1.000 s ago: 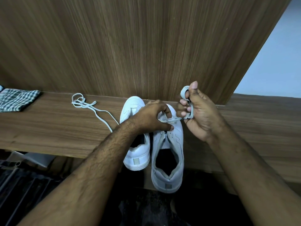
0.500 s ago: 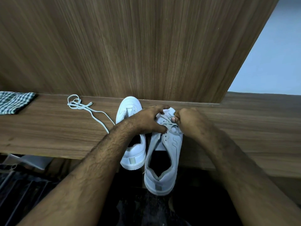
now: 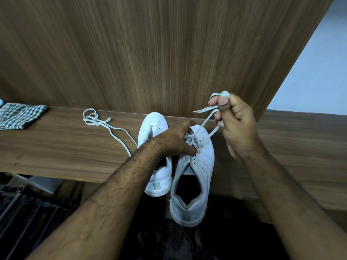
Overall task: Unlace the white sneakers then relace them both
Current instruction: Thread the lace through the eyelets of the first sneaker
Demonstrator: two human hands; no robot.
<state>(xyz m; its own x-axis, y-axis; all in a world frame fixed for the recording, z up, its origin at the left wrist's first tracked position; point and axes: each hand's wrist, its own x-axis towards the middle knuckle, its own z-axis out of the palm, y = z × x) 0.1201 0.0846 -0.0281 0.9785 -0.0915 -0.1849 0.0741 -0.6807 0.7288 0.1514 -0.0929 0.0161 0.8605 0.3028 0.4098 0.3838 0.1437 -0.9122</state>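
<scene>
- Wood-grain wall panel across the upper frame, brown bench [image 3: 56,152] running left to right beneath it, pale wall at upper right.
- At frame centre, two white sneakers side by side, toes toward the panel, heels hanging over the near bench edge: left sneaker [image 3: 155,128] already laceless, right sneaker [image 3: 199,166] just beside it, lower in frame.
- Loose lace [image 3: 97,121] coiled left of the sneakers, trailing toward the left sneaker; checked cloth [image 3: 20,115] at far left.
- Left hand [image 3: 174,141] curled over the right sneaker's forefoot, fingers at the eyelets, pinning the shoe down.
- Right hand [image 3: 236,122] raised at centre-right, fingers wrapped round the threaded lace [image 3: 208,136], slack looped over the fingertips, one free tip sticking out to the left.
- Key relation: lace stretched diagonally from the eyelets up and right to the right hand; sneaker's long axis near vertical in frame; left hand nearer the eyelets.
- Likely step: drawing the lace out of the lowest eyelets; pull probably best along that up-right line.
</scene>
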